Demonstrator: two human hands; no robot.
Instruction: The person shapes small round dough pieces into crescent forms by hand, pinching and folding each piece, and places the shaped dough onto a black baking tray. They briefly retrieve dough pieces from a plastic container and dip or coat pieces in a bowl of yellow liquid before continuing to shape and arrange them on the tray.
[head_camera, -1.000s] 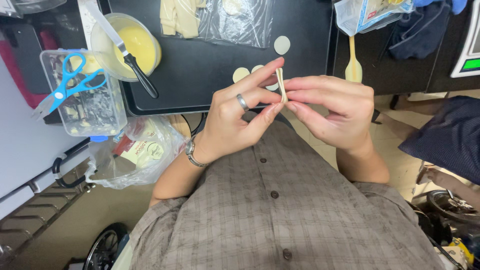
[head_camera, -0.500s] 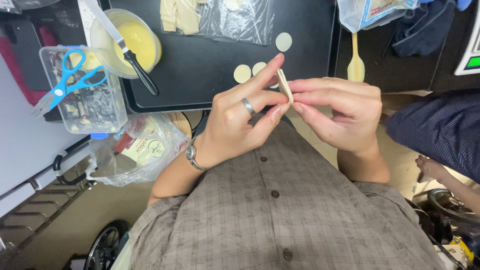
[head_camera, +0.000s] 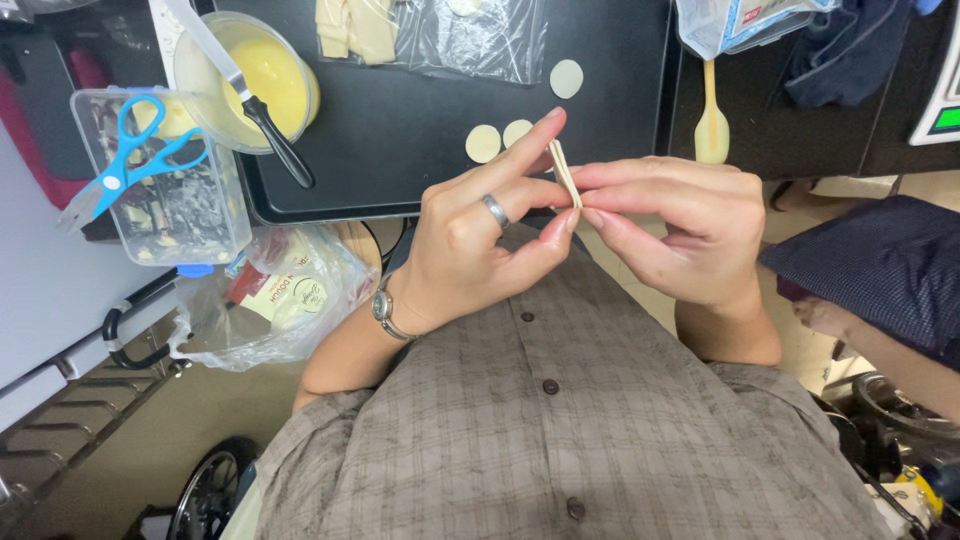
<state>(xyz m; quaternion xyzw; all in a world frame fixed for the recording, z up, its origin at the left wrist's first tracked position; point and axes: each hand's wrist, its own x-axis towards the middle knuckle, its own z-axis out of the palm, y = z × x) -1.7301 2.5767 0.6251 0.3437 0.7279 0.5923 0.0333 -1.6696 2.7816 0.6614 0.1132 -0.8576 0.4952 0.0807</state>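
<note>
Two hands meet over the lap, just below the near edge of the black tray (head_camera: 400, 150).

Largest to smallest:
- Tray: dark, flat, spans the upper middle of the view. On it sit a bowl of yellow filling (head_camera: 270, 75) with a black-handled knife (head_camera: 250, 100) resting across its rim, a clear plastic bag with pale dough sheets (head_camera: 470, 30), and three loose dough rounds (head_camera: 520, 105).
- Clear plastic tub (head_camera: 185, 205) off the tray's left edge, blue scissors (head_camera: 125, 165) lying on top.
- Crumpled bag of wrappers (head_camera: 285, 295) below the tub, near the left forearm.
- Pale spatula (head_camera: 711, 120) to the right of the tray.
- Left hand (head_camera: 470, 225): ring on one finger, watch at the wrist, thumb and fingers closed on the dough piece.
- Right hand (head_camera: 690, 215): thumb and forefinger pinched shut on the same piece from the opposite side.
- Folded dough wrapper (head_camera: 565, 170): seen edge-on as a thin pale strip, between both sets of fingertips.

Key relation: the wrapper's long axis runs from upper left to lower right, tilted slightly off vertical. Both hands touch it, so neither is nearer. The left index extends up along its far side.

Versus a second ago: grip the same, hands and wrapper nearly in the same place, wrapper tilt about unchanged. Another person's dark sleeve (head_camera: 860, 270) at right has shifted.
</note>
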